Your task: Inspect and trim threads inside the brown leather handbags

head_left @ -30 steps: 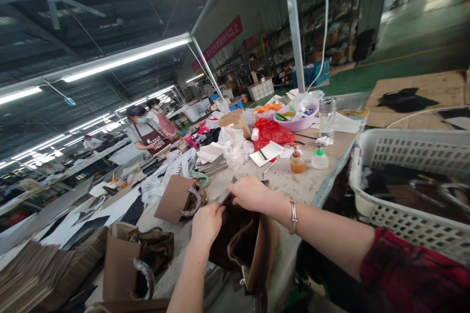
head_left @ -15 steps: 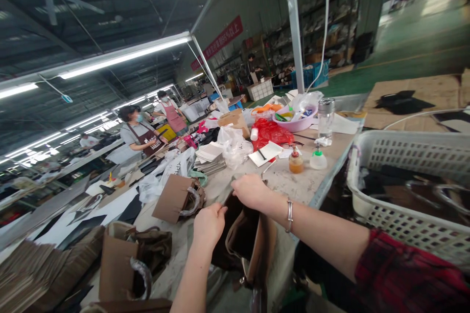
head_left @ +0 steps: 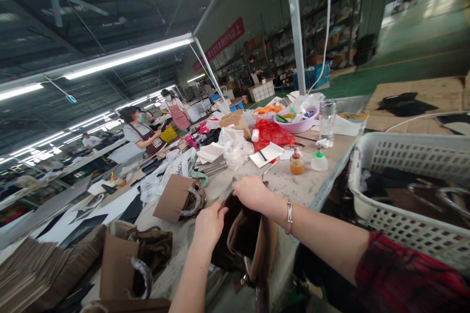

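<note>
A brown handbag (head_left: 262, 244) lies at the near edge of the worktable, its mouth and dark inside facing me. My left hand (head_left: 208, 225) pinches the bag's edge on the left, thumb against fingers. Farther along the same edge, my right hand (head_left: 251, 193) grips with curled fingers; a bracelet circles that wrist. What lies under the fingertips is partly hidden. Left of my hands sits a brown bag piece with a wrapped handle (head_left: 172, 198), and nearer to me another one (head_left: 119, 264) leans beside bunched dark lining.
To the right stands a white plastic basket (head_left: 407, 220) holding dark pieces and wrapped handles. Bottles of orange (head_left: 296, 164) and clear liquid (head_left: 319, 161), a glass jar (head_left: 326, 124) and a lilac basin (head_left: 299, 124) stand on the table. Stacked brown pieces (head_left: 33, 269) lie at lower left. Co-workers stand farther back.
Both hands keep their grip on the handbag and have hardly moved. The view has shifted slightly. A co-worker in a brown apron at left has moved their arms.
</note>
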`<state>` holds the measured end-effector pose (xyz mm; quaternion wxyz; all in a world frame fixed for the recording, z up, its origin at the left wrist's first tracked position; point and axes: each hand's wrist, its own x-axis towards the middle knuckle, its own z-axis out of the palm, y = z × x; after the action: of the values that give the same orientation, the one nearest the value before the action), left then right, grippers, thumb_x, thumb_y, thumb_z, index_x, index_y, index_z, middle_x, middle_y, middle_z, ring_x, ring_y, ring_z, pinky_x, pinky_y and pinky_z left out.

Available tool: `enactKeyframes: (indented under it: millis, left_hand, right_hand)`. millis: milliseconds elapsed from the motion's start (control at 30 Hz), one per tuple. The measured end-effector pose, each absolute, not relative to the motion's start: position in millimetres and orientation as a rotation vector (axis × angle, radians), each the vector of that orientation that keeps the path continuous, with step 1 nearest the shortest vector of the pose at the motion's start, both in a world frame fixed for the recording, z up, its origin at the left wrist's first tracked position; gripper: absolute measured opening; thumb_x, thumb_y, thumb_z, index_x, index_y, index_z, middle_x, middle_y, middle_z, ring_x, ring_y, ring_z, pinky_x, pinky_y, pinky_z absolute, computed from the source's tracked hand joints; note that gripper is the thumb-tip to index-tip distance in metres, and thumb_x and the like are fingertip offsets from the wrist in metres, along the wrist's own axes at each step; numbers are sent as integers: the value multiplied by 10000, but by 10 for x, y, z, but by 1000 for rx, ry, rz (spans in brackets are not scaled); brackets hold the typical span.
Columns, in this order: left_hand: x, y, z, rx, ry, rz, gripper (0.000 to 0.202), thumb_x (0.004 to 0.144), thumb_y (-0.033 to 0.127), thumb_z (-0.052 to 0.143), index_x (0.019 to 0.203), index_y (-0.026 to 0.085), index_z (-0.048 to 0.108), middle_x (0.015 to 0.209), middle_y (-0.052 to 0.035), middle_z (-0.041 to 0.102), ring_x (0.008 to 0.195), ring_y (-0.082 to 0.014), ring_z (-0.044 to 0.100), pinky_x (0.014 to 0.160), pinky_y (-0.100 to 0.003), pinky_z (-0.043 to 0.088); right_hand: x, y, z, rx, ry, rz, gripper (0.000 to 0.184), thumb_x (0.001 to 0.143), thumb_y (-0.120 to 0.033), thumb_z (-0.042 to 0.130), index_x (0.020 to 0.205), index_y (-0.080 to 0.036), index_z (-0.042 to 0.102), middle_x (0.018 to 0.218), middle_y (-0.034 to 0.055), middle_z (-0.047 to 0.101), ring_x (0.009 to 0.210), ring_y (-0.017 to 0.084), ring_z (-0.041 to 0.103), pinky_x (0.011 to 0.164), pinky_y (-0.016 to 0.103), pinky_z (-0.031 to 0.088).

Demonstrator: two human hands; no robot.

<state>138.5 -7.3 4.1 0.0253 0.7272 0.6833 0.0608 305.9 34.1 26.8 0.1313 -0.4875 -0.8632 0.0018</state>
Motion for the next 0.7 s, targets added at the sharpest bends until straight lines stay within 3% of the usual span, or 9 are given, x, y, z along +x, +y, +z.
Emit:
enactKeyframes:
  millis: [100,200,400,533,600,700]
  left_hand:
    - [1388,-75,62,2252,1960,304,427,816,352,605,1232,275,549,1090,-36,675,989,-190,622,827,-245,435]
    - [1462,-10,93,2295,1938,341,343,836,374,574,1162,273,607,1042,-38,690,959,-209,633,815,-269,450]
    - [1587,226,65,2300,2066,266,233,847,273,549,1019,228,700,911,-78,713,891,-243,646,781,-306,455]
    - [1564,264,22,2294,2099,249,242,867,325,514,953,226,716,846,-80,711,841,-233,645,735,-301,446]
    - [1564,254,19,2297,2118,249,247,869,342,504,913,225,718,812,-78,706,810,-229,644,705,-299,439]
    - [1578,239,23,2303,2140,257,223,854,332,524,836,213,712,777,-74,698,785,-229,642,670,-295,430]
  right_hand:
    - [3059,338,280,-1417,-2510,23,247,872,-176,465,880,-100,700,857,148,682,804,253,652,716,317,522]
    - [3056,338,283,-1418,-2511,33,252,874,-175,461,891,-101,702,859,153,681,812,244,653,729,303,517]
    - [3053,370,278,-1439,-2506,46,251,876,-192,463,881,-113,701,870,135,687,811,244,650,716,313,513]
    - [3124,362,307,-1430,-2489,73,259,860,-340,523,877,-150,698,872,101,686,831,239,639,708,296,505]
    - [3216,303,312,-1395,-2411,84,293,848,-407,538,956,-174,679,932,81,675,875,224,622,734,282,492]
    - [3418,129,234,-1328,-2196,126,324,867,-385,531,1124,-207,614,999,61,646,910,186,596,791,263,463]
